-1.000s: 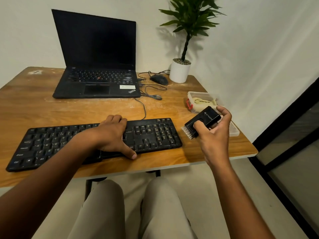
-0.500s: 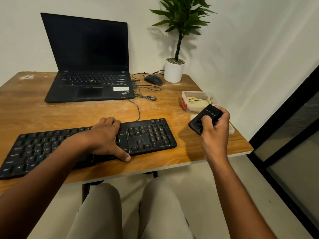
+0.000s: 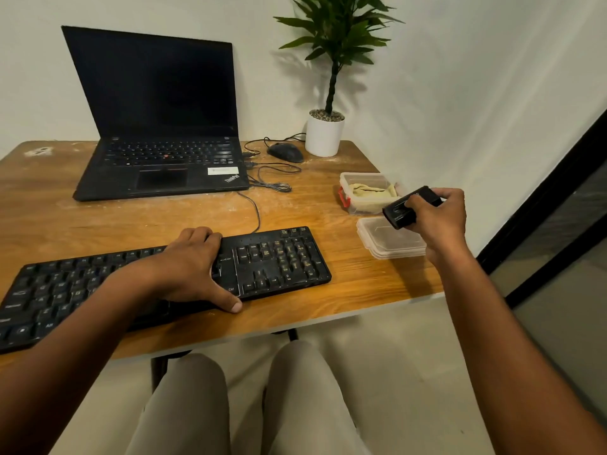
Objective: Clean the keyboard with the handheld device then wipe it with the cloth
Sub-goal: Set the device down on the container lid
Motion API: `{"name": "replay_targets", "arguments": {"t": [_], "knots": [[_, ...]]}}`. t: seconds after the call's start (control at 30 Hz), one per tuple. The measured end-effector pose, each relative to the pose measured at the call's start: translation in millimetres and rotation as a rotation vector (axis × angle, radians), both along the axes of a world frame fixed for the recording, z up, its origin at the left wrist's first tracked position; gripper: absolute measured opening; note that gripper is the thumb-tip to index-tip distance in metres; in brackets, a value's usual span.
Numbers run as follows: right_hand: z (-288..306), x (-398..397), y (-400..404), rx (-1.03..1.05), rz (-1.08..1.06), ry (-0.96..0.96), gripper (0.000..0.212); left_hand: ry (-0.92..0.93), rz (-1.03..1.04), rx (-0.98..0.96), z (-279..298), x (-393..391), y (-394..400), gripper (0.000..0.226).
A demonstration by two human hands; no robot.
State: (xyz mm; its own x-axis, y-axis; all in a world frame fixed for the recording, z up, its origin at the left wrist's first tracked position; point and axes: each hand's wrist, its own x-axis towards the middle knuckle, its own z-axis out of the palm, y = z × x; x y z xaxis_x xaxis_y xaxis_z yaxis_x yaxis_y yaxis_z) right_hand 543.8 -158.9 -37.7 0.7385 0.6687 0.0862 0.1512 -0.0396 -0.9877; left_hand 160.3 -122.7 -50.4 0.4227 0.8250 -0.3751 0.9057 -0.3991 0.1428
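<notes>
While the left hand (image 3: 193, 267) rests flat on the black keyboard (image 3: 164, 284), the right hand (image 3: 438, 218) grips the handheld device (image 3: 402, 210) above a clear plastic lid (image 3: 391, 243).

Matte and black, the boxy device sits wrapped in curled fingers with the thumb on top, off the keyboard's right end. The left grip is spread, thumb on the keyboard's front edge; the dusty keys include "Enter" and "Ctrl". A yellowish cloth (image 3: 369, 190) lies crumpled in a clear tub (image 3: 353, 205) with a red clasp. The wooden bench (image 3: 82, 221) is scuffed. Behind stand a ThinkPad laptop (image 3: 157, 126), a rounded mouse (image 3: 285, 152) and a plant in a white cylindrical pot (image 3: 324, 134).
</notes>
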Motion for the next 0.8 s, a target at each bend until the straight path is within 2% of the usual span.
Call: {"name": "replay_targets", "arguments": {"t": [0.17, 0.3, 0.47, 0.63, 0.8], "knots": [[-15, 16, 9, -0.183, 0.027, -0.005, 0.053, 0.001, 0.005, 0.017, 0, 3, 0, 0.142], [-23, 16, 10, -0.208, 0.050, 0.016, 0.046, 0.010, 0.006, 0.016, 0, 3, -1, 0.141], [-21, 20, 1, -0.394, -0.006, -0.308, 0.028, 0.004, 0.013, 0.002, 1, 3, -2, 0.143], [-26, 29, 3, -0.524, 0.016, -0.447, 0.039, -0.008, 0.020, -0.021, 3, 3, -3, 0.155], [-26, 32, 6, -0.633, 0.022, -0.555, 0.045, -0.039, 0.017, -0.019, 0, 0, -2, 0.158]]}}
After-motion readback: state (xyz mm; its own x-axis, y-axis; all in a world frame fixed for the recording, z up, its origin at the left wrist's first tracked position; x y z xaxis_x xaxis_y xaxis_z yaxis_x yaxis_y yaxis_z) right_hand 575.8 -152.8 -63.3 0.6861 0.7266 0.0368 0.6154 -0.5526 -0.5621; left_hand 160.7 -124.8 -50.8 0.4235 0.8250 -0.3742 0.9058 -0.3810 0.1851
